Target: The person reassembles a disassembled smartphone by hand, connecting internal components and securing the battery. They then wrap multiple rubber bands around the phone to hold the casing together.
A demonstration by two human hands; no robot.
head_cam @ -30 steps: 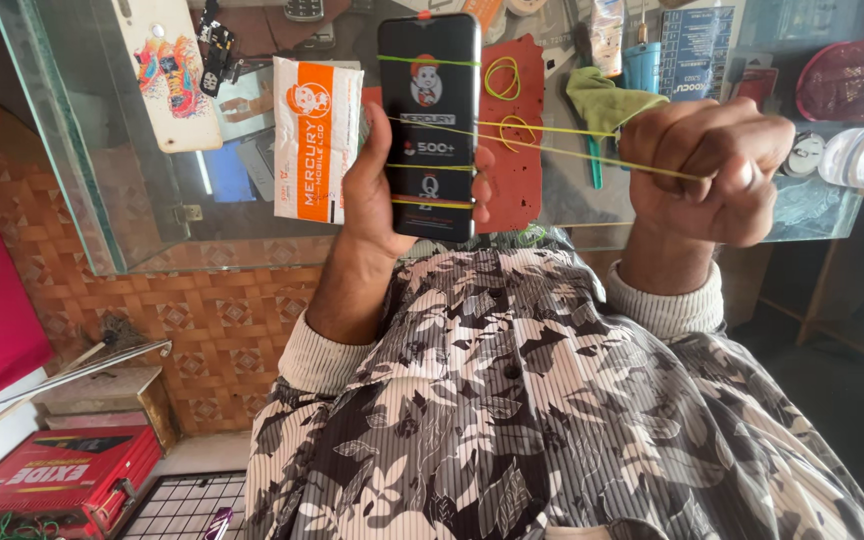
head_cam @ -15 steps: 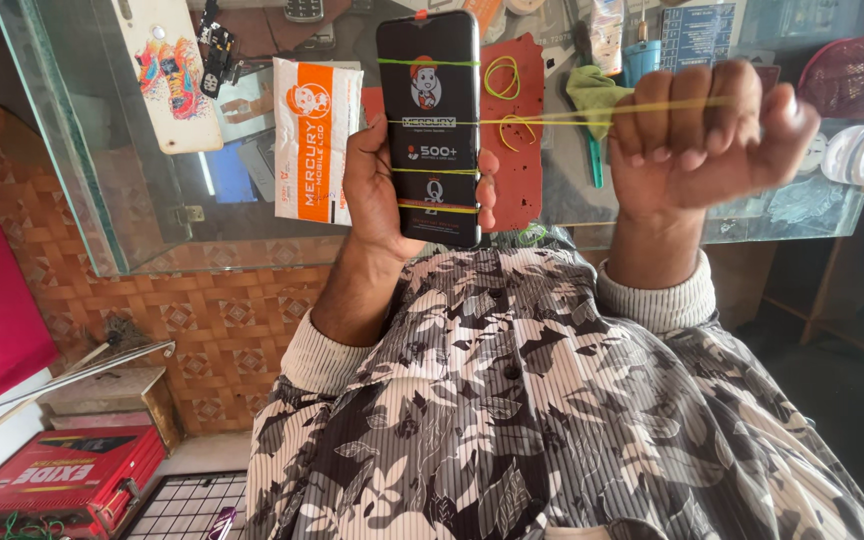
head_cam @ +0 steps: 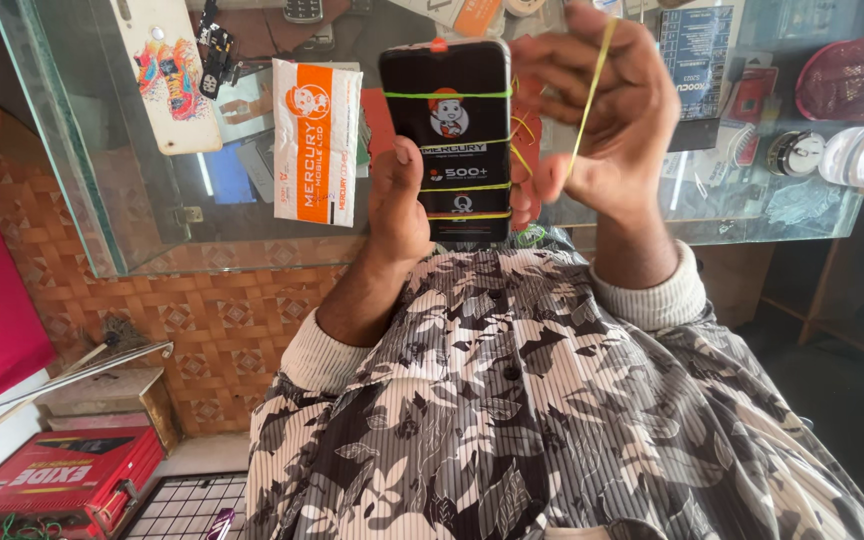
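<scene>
Left hand gripped a black phone, upright above the glass counter, crossed by yellow-green rubber bands. Right hand, fingers half-curled, stretched 1 rubber band just beside the phone.

Fingers of left hand hidden behind black phone, red bowl right of phone cut by edge
</scene>
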